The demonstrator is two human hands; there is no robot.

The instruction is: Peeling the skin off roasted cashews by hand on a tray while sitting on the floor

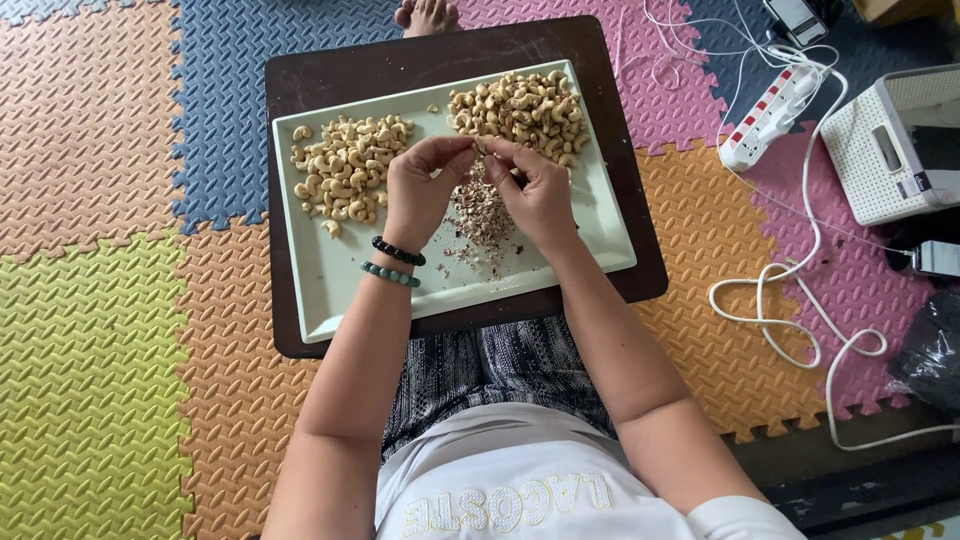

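My left hand (425, 185) and my right hand (530, 185) meet over the middle of a pale rectangular tray (330, 290). Both pinch one small cashew nut (482, 146) between their fingertips. A pile of pale, clean cashews (345, 165) lies at the tray's left. A bigger pile of browner cashews (520, 110) lies at the far right. Below my hands is a heap of brown skin flakes (482, 215). Two bead bracelets (395, 262) circle my left wrist.
The tray rests on a dark brown board (620, 200) over my lap, on coloured foam floor mats (100, 350). To the right lie a white power strip (770, 115), looping white cables (790, 300) and a white box-shaped device (890, 145). A bare foot (427, 15) shows beyond the board.
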